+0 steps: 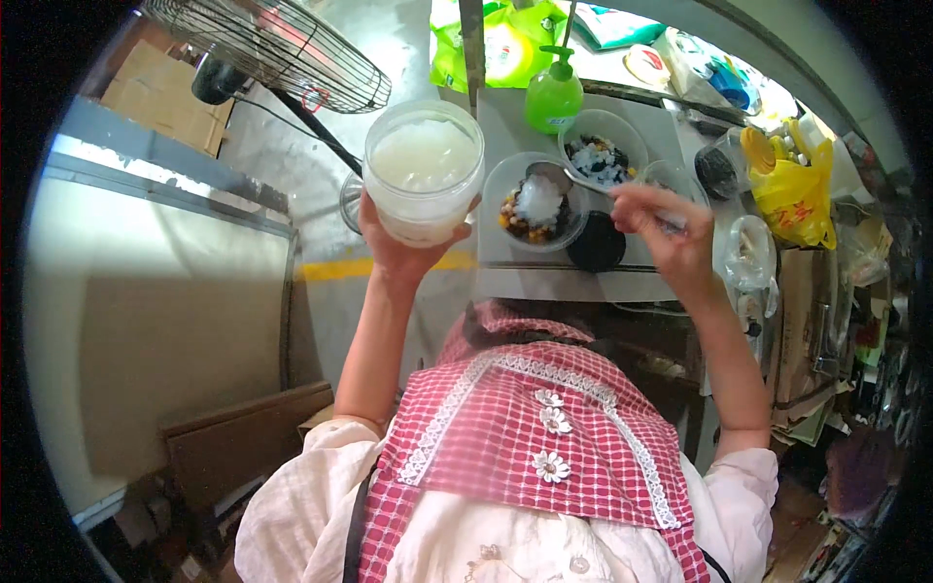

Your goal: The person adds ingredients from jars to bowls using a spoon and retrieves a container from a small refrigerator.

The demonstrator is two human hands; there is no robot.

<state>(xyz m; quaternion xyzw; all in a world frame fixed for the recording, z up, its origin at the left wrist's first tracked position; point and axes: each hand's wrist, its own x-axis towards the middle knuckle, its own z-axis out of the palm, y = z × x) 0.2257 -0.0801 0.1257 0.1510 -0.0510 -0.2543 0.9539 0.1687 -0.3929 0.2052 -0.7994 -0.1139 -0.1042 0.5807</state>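
My left hand (403,243) grips a clear round jar (425,175) from below, raised left of the table. Whitish, translucent contents fill it nearly to the rim. My right hand (671,228) is closed around the handle of a metal spoon (583,182). The spoon's bowl is over a clear plastic bowl (496,199), touching or just above a white, jelly-like heap (540,202) on dark and yellow bits. Behind stands a second clear bowl (622,121) with dark bits and white pieces. A third clear container (671,177) is partly hidden behind my right hand.
A green pump bottle (554,97) stands at the table's back edge. Near the bowls lies a black round object (597,243). A yellow plastic bag (797,194) and a clear bag (750,253) are at the right. A wire-caged fan (282,53) stands at the far left.
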